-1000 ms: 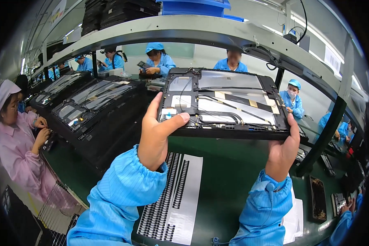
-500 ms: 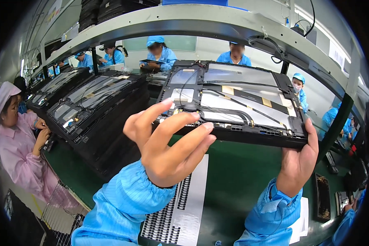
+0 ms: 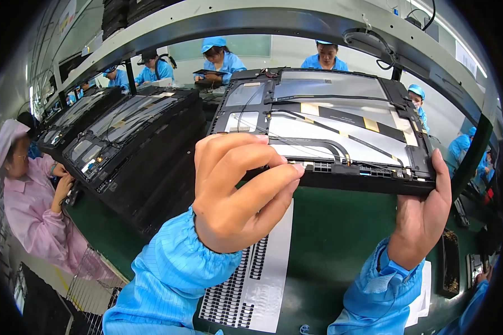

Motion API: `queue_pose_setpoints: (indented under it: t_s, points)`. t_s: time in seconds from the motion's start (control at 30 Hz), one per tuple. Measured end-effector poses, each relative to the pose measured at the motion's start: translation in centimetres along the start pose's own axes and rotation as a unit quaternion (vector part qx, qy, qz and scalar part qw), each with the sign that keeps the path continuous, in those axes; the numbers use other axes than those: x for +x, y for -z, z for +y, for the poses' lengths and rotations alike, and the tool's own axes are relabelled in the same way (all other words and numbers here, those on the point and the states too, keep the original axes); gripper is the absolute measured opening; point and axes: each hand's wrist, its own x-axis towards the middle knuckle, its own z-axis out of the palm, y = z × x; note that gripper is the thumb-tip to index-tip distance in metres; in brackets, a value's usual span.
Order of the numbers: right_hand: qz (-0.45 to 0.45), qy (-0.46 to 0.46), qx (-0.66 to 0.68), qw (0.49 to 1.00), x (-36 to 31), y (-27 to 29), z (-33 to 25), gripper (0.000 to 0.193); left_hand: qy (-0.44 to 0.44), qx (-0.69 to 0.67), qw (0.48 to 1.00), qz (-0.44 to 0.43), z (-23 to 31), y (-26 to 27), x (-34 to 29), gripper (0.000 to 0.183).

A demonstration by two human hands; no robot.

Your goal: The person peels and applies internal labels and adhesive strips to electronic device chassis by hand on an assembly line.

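Note:
In front of me a black tray (image 3: 369, 182) is held up at a slant. A flat electronic assembly (image 3: 310, 134) lies in it, with silver panels, black cables and yellowish tape strips. My right hand (image 3: 416, 223) grips the tray's near right corner, thumb up along its side. My left hand (image 3: 237, 195) is curled over the near left part, with its fingers bent close together at the edge of the assembly. Its thumb and whatever it may pinch are hidden behind the fingers. Both forearms are in blue sleeves.
Stacked black trays (image 3: 156, 162) with like assemblies stand at left. A white sheet of small black pieces (image 3: 273, 296) lies on the green table (image 3: 335, 240). A black bin (image 3: 449, 265) sits at right. A metal shelf beam (image 3: 251, 22) crosses overhead. Co-workers sit around.
My left fingers, spread above the tray before, have curled in and drawn together at its near edge. The tray and my right hand appear slightly farther right.

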Motion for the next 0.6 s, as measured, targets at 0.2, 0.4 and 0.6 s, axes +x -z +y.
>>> queue_pose_setpoints:
  t_s: [0.2, 0.4, 0.6]
  points:
    - [-0.046, -0.059, 0.028, 0.997, -0.1, 0.2, -1.3, 0.020, -0.011, -0.018, 1.000, -0.010, -0.5, -1.0, -0.6, 0.024]
    - [-0.031, -0.047, 0.041, 0.998, 0.7, 1.0, -1.5, 0.020, -0.007, -0.040, 0.999, -0.015, -1.0, -1.0, -0.9, 0.027]
    - [-0.023, -0.042, 0.031, 0.998, 0.4, 1.0, -2.1, 0.020, 0.348, -0.337, 0.854, 0.190, -0.2, -1.2, -0.7, 0.065]
